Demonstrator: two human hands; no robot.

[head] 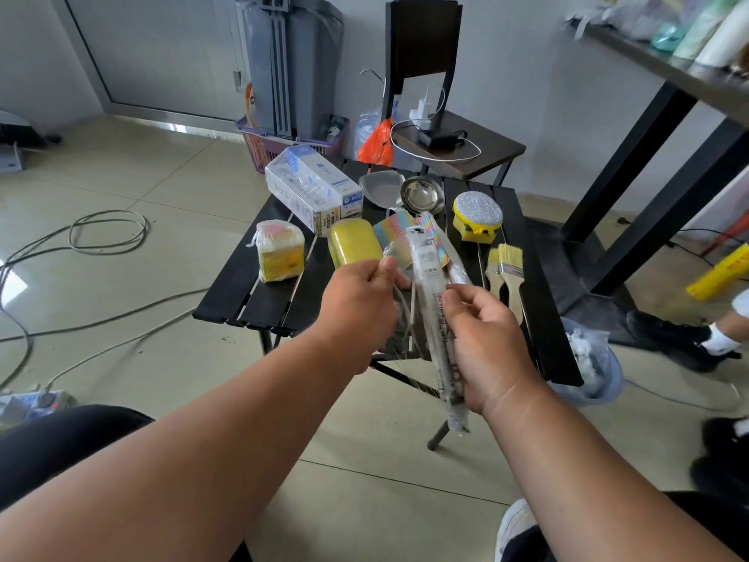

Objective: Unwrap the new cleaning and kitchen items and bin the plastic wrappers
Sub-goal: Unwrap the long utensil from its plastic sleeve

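R hand (484, 338) grips long wrapped pack (435, 302), L hand (360, 302) pinches wrapper edge (388, 250); pull apart steadily, w/o dropping contents.

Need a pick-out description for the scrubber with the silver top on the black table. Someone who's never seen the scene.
Start at the black slatted table in the middle of the room and go to its far right part, right of the steel ladle. The scrubber sits there, above the two paintbrushes. It is the only round thing with a glittery silver top on a yellow base; the other yellow sponges are plain blocks.
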